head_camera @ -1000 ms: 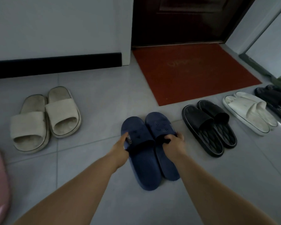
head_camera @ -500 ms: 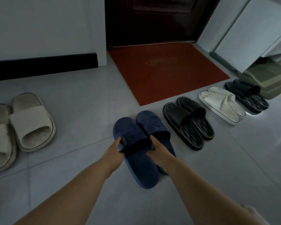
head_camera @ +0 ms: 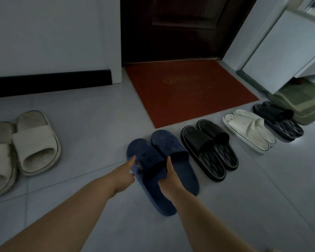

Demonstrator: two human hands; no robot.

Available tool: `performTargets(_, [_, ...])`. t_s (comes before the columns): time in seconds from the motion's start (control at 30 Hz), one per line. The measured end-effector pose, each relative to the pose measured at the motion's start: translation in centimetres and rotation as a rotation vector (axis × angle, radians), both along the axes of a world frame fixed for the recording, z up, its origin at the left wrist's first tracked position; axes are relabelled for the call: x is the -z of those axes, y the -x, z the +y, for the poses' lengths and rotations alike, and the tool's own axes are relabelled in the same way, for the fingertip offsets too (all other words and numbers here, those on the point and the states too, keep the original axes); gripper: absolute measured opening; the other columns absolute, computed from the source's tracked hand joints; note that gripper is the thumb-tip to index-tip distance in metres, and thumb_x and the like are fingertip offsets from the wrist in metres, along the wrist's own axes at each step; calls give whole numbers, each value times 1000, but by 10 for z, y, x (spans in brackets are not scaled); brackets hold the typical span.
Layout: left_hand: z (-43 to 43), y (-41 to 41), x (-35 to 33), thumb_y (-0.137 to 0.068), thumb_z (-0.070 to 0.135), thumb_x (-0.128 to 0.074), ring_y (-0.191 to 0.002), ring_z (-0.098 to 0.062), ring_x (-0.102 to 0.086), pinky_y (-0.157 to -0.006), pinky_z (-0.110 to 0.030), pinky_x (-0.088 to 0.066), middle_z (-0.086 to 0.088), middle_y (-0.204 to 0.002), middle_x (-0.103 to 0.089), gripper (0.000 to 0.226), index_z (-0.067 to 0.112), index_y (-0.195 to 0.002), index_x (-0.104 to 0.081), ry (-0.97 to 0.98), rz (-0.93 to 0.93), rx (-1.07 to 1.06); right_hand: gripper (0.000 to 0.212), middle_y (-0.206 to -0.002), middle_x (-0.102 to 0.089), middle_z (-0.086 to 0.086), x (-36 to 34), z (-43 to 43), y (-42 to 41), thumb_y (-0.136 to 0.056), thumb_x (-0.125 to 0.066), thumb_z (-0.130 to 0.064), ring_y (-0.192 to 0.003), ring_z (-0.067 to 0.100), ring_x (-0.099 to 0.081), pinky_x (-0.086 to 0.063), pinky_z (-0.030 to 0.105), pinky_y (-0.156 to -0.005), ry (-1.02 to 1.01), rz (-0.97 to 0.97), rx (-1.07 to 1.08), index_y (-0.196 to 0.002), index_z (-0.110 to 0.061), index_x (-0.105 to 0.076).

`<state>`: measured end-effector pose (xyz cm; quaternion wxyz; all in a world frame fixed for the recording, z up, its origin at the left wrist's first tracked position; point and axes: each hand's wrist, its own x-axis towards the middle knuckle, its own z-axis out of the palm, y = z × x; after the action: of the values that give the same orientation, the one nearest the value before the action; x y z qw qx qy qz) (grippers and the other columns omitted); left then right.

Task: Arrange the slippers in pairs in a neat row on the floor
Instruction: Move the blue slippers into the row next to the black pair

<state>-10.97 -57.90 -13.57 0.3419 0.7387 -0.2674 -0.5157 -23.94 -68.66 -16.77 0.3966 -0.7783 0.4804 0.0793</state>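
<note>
Shifted across the blue pair from the right strap to the left strap's inner edge, the right hand curls its fingers there, the left hand sets its thumb on that slipper's outer edge, grip unclear; the pair lies on the floor just beside the black pair, so probably only squaring remains.

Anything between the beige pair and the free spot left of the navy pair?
Nothing visible. Only bare floor tile lies between the beige pair and the navy pair; the left hand is at the navy pair's edge on that side.
</note>
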Motion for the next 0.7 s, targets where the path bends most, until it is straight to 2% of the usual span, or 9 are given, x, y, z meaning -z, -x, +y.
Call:
performTargets(0.07, [6, -15, -11, -94, -5, -37, -140, -16, -26, -115, -27, -24, -1, -157, -13, 70, 22, -148, -1, 22, -37, 24, 74, -147, -36, 6, 2, 2, 1, -90, -45, -3, -131, 25, -41, -32, 8, -77, -63, -66, 56, -148, -24, -4])
performTargets(0.13, [17, -40, -20, -94, -5, -37, -134, -14, -32, -107, -23, -30, -2, -154, -22, 65, 20, -148, -10, 57, -70, -19, 73, -146, -38, 8, 0, 2, 2, -88, -47, -1, -129, 25, -44, -33, 8, -68, -74, -70, 93, -147, -24, -9])
performTargets(0.27, [59, -94, -28, -92, -10, -38, -107, -21, -47, -67, -23, -39, -11, -145, -40, 56, 14, -142, -31, 64, 14, -370, 69, -140, -44, 14, -12, 4, 3, -90, -49, -4, -121, 31, -50, -37, 26, -80, -49, -59, 211, -146, -19, -12])
performTargets(0.37, [106, -114, -13, -92, -14, -34, -80, -19, -61, -55, -16, -41, -26, -121, -53, 48, 0, -138, -33, 35, 4, -541, 66, -127, -48, 18, -33, 10, -6, -91, -50, -8, -100, 32, -54, -41, 34, -74, 30, -15, 199, -146, -11, -14])
performTargets(0.4, [121, -119, -5, -91, -14, -33, -83, -21, -65, -55, -13, -44, -25, -111, -54, 47, -4, -138, -32, 12, -28, -572, 64, -119, -49, 17, -41, 14, -12, -91, -50, -6, -94, 28, -52, -41, 38, -74, 37, -29, 200, -145, -9, -16])
performTargets(0.43, [136, -124, 3, -91, -14, -35, -99, -26, -64, -66, -11, -48, -22, -113, -53, 48, -4, -138, -32, -29, -86, -595, 64, -113, -50, 17, -48, 20, -19, -90, -50, -3, -91, 26, -50, -42, 39, -74, 36, -44, 202, -145, -8, -17])
performTargets(0.5, [160, -138, 17, -88, -6, -45, -120, -37, -50, -96, -29, -45, -21, -132, -49, 51, 2, -137, -36, -126, -304, -596, 58, -106, -51, 17, -64, 40, -39, -90, -48, 3, -91, 32, -53, -45, 40, -74, 33, -72, 187, -141, -4, -22])
performTargets(0.6, [184, -162, 27, -84, 7, -55, -127, -41, -39, -107, -43, -33, -23, -138, -42, 56, 4, -137, -36, -214, -614, -677, 46, -123, -49, 28, -80, 81, -75, -91, -44, 5, -117, 42, -46, -43, 44, -83, 0, -132, 180, -135, 4, -30])
performTargets(0.7, [199, -185, 26, -86, 19, -59, -143, -36, -9, -117, -44, -13, -13, -156, -14, 76, 13, -147, -14, -319, -706, -672, 54, -138, -44, 11, -87, 127, -103, -91, -50, -6, -117, 27, -48, -38, 30, -82, 9, -98, 64, -140, -13, -30])
